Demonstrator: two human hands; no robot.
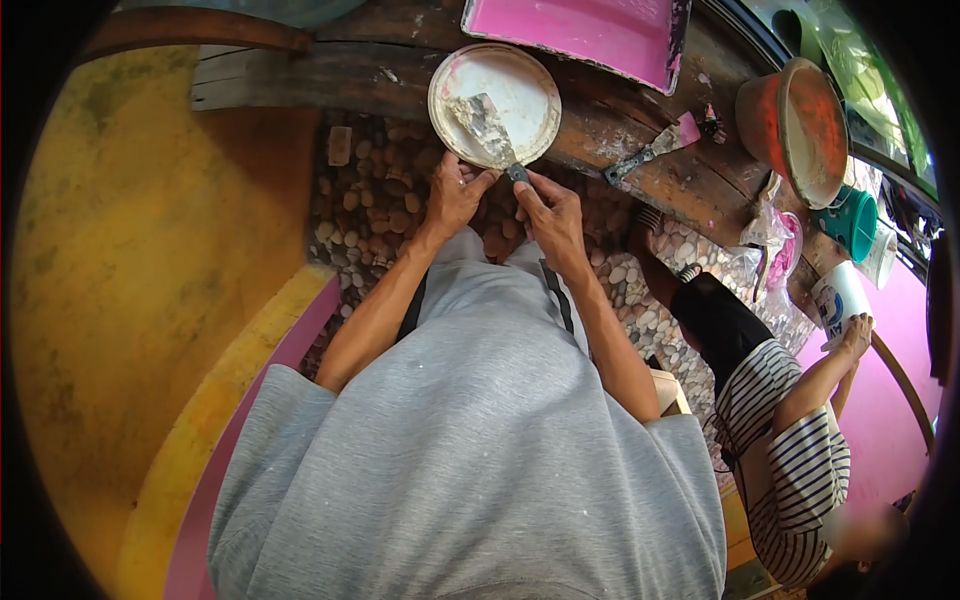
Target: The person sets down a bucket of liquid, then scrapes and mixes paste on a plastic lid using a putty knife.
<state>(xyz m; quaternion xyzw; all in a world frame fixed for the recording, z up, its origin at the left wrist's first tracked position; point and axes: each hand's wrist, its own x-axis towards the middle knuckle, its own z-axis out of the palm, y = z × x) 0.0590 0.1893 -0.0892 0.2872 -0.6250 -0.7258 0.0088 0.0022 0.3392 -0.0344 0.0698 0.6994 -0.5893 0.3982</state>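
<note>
A round white lid [533, 88] with a stained rim lies at the edge of the wooden bench, above my lap. My left hand [457, 203] grips its near rim, fingers curled at the edge. In my right hand [553, 218] is the dark handle of a putty knife [497, 134]. The knife's blade rests over the lid, smeared with whitish paste [468, 112]. More paste sits on the lid beside the blade.
On the dark wooden bench [370, 75] are a pink paint tray [570, 22], a second scraper [650, 152], an orange bucket [768, 130] and a green bucket [848, 222]. At right, a person in a striped shirt [770, 395] holds a white container [840, 293].
</note>
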